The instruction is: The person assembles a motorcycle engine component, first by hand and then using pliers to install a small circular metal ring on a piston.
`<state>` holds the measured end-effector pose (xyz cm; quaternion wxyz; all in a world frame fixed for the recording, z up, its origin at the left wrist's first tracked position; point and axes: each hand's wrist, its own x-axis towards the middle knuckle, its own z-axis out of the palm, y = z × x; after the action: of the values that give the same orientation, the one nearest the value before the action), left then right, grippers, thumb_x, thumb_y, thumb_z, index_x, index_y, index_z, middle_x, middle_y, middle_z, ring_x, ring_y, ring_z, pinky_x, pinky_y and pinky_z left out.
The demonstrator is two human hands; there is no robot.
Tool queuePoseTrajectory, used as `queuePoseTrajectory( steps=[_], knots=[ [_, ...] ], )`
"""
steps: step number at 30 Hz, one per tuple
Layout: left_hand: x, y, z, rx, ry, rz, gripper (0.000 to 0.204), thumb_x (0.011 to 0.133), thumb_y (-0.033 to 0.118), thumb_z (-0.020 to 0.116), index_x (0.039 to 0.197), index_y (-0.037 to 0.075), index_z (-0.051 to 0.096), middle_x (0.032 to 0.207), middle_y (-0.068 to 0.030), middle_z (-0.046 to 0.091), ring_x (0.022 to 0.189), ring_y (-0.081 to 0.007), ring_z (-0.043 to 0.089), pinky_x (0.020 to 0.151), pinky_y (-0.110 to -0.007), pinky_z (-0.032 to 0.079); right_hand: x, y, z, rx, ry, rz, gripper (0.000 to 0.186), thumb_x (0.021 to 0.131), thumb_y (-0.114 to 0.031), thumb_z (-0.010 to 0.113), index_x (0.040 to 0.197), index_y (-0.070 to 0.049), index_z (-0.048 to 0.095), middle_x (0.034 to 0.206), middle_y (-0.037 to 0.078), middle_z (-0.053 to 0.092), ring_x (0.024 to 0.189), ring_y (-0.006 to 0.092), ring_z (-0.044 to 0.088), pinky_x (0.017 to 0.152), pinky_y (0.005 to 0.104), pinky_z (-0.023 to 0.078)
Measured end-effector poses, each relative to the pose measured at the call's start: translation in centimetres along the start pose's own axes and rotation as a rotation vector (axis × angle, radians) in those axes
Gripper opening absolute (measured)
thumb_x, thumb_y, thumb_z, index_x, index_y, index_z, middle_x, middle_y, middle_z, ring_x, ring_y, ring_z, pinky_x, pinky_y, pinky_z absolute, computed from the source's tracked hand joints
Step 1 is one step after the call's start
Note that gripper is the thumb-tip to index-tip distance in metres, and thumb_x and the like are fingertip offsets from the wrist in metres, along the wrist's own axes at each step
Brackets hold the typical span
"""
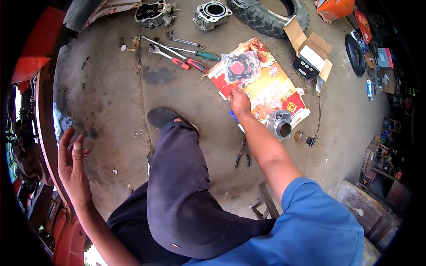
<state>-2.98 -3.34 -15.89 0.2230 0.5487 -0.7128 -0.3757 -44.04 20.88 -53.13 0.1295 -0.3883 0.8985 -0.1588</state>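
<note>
My right hand (239, 102) reaches onto a red-and-yellow printed cardboard sheet (279, 88), its fingers closed at the lower edge of a clear plastic packet (242, 66) with a dark gasket inside; the exact grip is partly hidden. On the sheet's lower corner sits a metal engine cylinder (278, 126), beside my forearm. My left hand (73, 162) is raised at the left, empty, fingers apart and loosely curved, near red machinery (69, 230). Pliers (243, 155) lie below the sheet.
Wrenches (184, 41) and long-handled tools (177, 57) lie on the floor (106, 88). Engine parts (212, 15), a tyre (270, 24), an open carton (310, 57) and a part with a cable (306, 139) surround the sheet. My leg (177, 186) crosses the lower middle.
</note>
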Motion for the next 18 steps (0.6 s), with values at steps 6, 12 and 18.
queuePoseTrajectory(
  steps=[6,12,18],
  knots=[
    [0.0,0.1,1.0,-0.054,-0.066,0.009,0.049,0.104,0.022,0.066,0.146,-0.001,0.055,0.145,-0.0114,0.058,0.123,-0.0216,0.063,0.095,-0.033,0.052,1.5,-0.3,0.1,-0.034,-0.007,0.002,0.008,0.090,-0.007,0.063,0.097,-0.004,0.066,0.100,0.020,0.068,0.096,0.0407,0.067,0.084,0.0497,0.055],
    [-0.2,-0.1,1.1,-0.024,-0.113,0.034,0.044,0.103,0.021,0.068,0.141,0.000,0.060,0.141,-0.0102,0.059,0.121,-0.0204,0.063,0.095,-0.032,0.052,1.1,0.1,0.4,0.009,-0.068,-0.048,0.011,0.088,-0.007,0.061,0.097,-0.005,0.068,0.102,0.020,0.068,0.098,0.0410,0.066,0.085,0.0506,0.055],
    [0.1,2.6,1.4,-0.039,-0.095,0.073,0.022,0.103,0.016,0.068,0.116,-0.002,0.069,0.104,-0.0027,0.067,0.093,-0.0098,0.061,0.083,-0.023,0.048,1.3,-0.1,-3.6,0.932,-0.090,0.419,0.016,0.100,-0.007,0.067,0.115,-0.005,0.072,0.095,0.005,0.073,0.079,0.0134,0.069,0.070,0.0300,0.058]
  ],
)
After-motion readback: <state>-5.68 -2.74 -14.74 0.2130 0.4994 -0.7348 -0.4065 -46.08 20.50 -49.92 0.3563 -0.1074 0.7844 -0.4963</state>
